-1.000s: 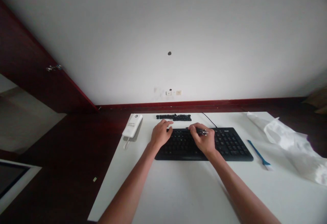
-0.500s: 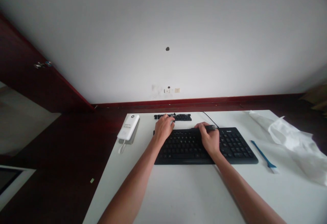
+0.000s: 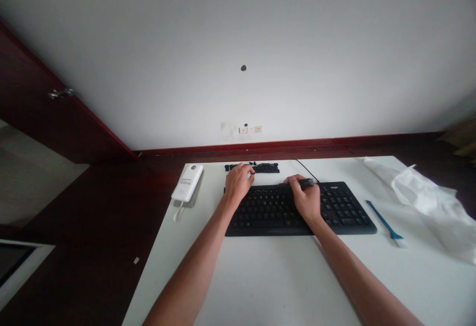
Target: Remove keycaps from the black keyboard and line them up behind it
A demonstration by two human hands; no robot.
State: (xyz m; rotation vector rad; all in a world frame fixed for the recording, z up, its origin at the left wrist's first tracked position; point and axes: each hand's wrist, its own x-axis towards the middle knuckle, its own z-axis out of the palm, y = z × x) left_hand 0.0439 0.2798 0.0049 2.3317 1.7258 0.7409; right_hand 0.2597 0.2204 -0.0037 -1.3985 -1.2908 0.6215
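Black keys (image 3: pixel 268 168) lay in a row beyond the keyboard (image 3: pixel 267 213). The left hand (image 3: pixel 238 183) had shifted from keyboard to row, apparently turning to the loose keys; whether it pinched one was unclear. The right hand (image 3: pixel 307 203) clasped a tool (image 3: pixel 308 183).

The left hand (image 3: pixel 238 183) and right hand (image 3: pixel 308 201) are bare, as are both slim forearms (image 3: pixel 197 266), tapering to narrow wrists (image 3: pixel 229 205).

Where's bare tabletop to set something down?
Bare white table lies before the keyboard, between the forearms, and between keyboard and power bank. Crowded: behind the keyboard, loose keycaps and the left hand; to its right, blue brush and white sheet.
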